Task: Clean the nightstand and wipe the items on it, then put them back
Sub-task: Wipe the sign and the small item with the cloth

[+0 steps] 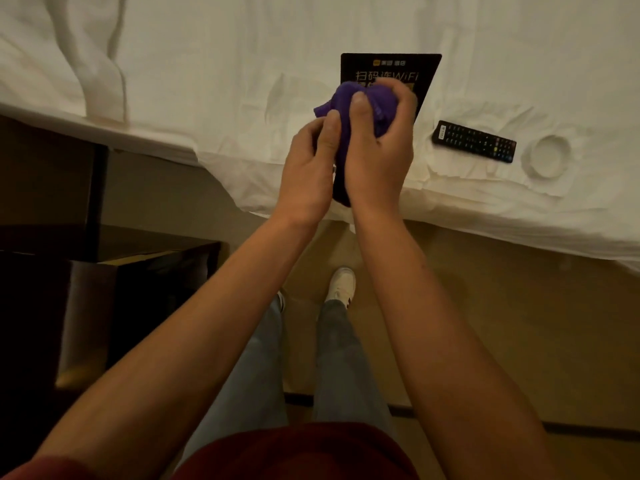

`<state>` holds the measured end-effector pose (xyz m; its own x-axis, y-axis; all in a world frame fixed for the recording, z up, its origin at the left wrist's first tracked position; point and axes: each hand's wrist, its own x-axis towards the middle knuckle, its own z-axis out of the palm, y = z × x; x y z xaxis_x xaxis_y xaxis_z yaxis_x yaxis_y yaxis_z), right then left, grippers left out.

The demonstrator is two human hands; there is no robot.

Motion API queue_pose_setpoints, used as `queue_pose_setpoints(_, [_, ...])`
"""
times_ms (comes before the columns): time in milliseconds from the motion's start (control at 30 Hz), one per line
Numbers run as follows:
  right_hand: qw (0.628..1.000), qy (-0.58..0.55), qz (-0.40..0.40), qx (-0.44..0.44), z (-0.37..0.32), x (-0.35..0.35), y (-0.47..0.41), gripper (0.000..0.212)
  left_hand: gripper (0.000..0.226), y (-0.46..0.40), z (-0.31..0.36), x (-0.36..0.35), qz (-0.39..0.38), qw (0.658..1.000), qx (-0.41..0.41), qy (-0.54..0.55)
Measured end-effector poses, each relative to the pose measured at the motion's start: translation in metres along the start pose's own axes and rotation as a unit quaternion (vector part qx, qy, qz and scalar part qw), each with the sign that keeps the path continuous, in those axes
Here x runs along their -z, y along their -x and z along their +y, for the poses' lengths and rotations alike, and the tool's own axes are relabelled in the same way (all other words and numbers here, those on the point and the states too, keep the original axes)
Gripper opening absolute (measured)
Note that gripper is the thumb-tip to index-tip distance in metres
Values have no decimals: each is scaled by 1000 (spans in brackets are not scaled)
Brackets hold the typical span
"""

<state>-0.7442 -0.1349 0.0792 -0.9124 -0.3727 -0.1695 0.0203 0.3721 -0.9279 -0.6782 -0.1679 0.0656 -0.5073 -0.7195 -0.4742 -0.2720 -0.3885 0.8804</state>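
Both of my hands hold a bunched purple cloth [346, 98] above the edge of the bed. My right hand [379, 147] is wrapped around the upper bunch, and my left hand [308, 171] pinches its lower left side. A dark tail of the cloth hangs below my hands. Whether anything is wrapped inside the cloth is hidden. Behind my hands a black Wi-Fi sign card [391, 65] lies flat on the sheet, partly covered. A black remote control [473, 141] and a white round dish [549, 155] lie on the bed to the right.
The white bed [207, 81] fills the upper half of the view, with a rumpled fold at the upper left. The dark nightstand [104, 271] stands at the lower left beside the bed. My legs and a white shoe [343, 284] are on the tan floor below.
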Motion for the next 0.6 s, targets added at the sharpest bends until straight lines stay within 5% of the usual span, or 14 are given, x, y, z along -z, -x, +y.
queue_pose_setpoints(367, [979, -6, -183, -94, 40, 27, 60, 25, 49, -21, -5, 25, 9, 996, 83, 41])
queue_pose_setpoints(600, [988, -77, -79, -109, 13, 40, 14, 32, 54, -19, -6, 37, -11, 991, 125, -39])
